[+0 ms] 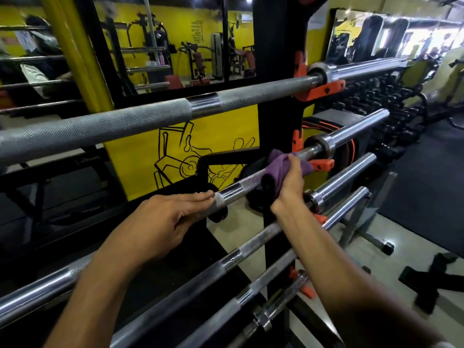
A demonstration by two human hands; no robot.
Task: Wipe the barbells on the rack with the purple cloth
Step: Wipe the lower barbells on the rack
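Observation:
Several steel barbells lie across a black rack (278, 116) on orange hooks (322, 90). My right hand (288, 182) grips the purple cloth (278, 164), wrapped around the second barbell (233, 190) close to its collar by the rack post. My left hand (160, 219) rests on that same barbell further left, fingers straight along its knurled part, thumb underneath. The top barbell (140, 119) runs above both hands. Two lower barbells (233, 259) pass beneath my forearms.
A yellow wall (140, 156) with a black drawing and mirrors stands behind the rack. A dumbbell rack (391, 101) stretches to the right. On the floor at right lie black straps (431, 277) and a metal stand foot (386, 247).

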